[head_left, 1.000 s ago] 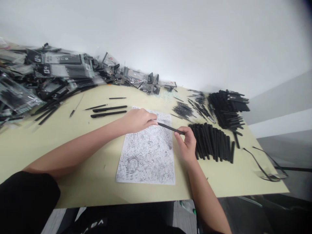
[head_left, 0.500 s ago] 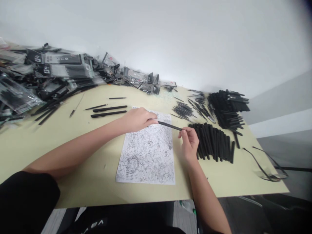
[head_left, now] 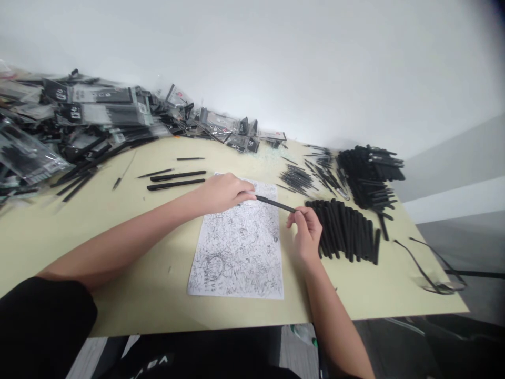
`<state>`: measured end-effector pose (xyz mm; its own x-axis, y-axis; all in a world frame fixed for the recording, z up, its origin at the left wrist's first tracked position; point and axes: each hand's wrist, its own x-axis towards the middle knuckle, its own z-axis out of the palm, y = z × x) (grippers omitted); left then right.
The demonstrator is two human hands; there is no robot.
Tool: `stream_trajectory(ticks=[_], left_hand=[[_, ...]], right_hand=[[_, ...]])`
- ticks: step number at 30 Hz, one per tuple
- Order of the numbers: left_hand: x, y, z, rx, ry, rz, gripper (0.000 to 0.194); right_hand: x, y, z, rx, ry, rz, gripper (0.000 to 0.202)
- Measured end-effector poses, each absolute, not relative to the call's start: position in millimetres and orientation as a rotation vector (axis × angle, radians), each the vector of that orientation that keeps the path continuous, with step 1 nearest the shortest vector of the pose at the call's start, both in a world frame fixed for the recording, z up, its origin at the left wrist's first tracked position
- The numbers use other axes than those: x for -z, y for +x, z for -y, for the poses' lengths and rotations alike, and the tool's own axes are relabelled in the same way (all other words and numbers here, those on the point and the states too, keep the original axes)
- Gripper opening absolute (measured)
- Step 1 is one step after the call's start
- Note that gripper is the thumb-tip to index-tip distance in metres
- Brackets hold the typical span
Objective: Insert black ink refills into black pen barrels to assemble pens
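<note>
A slim black pen [head_left: 276, 203] stretches between my two hands, above the upper part of a scribbled sheet of paper [head_left: 240, 252]. My left hand [head_left: 229, 192] pinches its left end, which the fingers hide. The other end is gripped by the thumb and fingers of my right hand [head_left: 306, 229]. Just right of that hand lies a row of black pen barrels or caps [head_left: 347, 231], side by side. Left of the paper are two capped black pens [head_left: 177, 180] and a thin pen refill [head_left: 155, 173].
Clear plastic packets of pens [head_left: 102, 105] are heaped at the back left. Loose refills [head_left: 296, 179] and a stack of black pen parts [head_left: 366, 173] lie at the back right. Eyeglasses [head_left: 434, 287] rest by the right edge of the yellow table [head_left: 150, 295].
Almost nothing differs. Both hands keep their hold on the pen, and the right fingers have shifted only very slightly.
</note>
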<state>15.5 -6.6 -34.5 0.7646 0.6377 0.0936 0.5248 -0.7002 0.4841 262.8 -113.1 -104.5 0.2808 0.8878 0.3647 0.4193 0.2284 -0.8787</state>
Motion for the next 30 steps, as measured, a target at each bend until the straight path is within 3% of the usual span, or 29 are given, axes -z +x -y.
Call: stream_trajectory(ticks=[1,4,5,8,11,14,15,18,20,23,27,30], left_hand=[[34,16,7,-0.346,2.524,-0.894,0.04],[33,16,6,-0.332,2.53,-0.924,0.04],[33,15,6,-0.338,2.533,-0.919,0.039],[36,15,6,-0.377,2.533,-0.866,0.039],[37,15,6,-0.381,2.534,-0.854,0.039],[35,15,5,-0.344,2.537,-0.89,0.039],[34,15,5,-0.332,2.536,-0.904,0.039],[31,15,5,-0.311,2.527,-0.92,0.041],[31,15,6,-0.315,2.525,-0.917,0.04],[31,15,6,-0.322,2.532,-0.907,0.039],[33,15,5,-0.317,2.526,-0.91,0.039],[33,15,5,-0.325,2.489,-0.888,0.039]], right_hand=[[106,263,113,-0.47,-1.348,1.344,0.012],[108,263,112,-0.375,-1.325,1.382,0.046],[108,264,111,-0.382,-1.335,1.373,0.047],[107,264,111,-0.493,-1.392,1.307,0.022],[104,263,112,-0.552,-1.448,1.27,0.037],[103,260,112,-0.535,-1.366,1.256,0.016],[104,259,112,-0.518,-1.327,1.263,0.017],[105,260,112,-0.469,-1.304,1.301,0.047],[106,261,111,-0.515,-1.349,1.29,0.044],[105,262,111,-0.645,-1.394,1.228,0.024],[100,258,112,-0.626,-1.395,1.203,0.039],[98,256,112,-0.591,-1.351,1.159,0.034]])
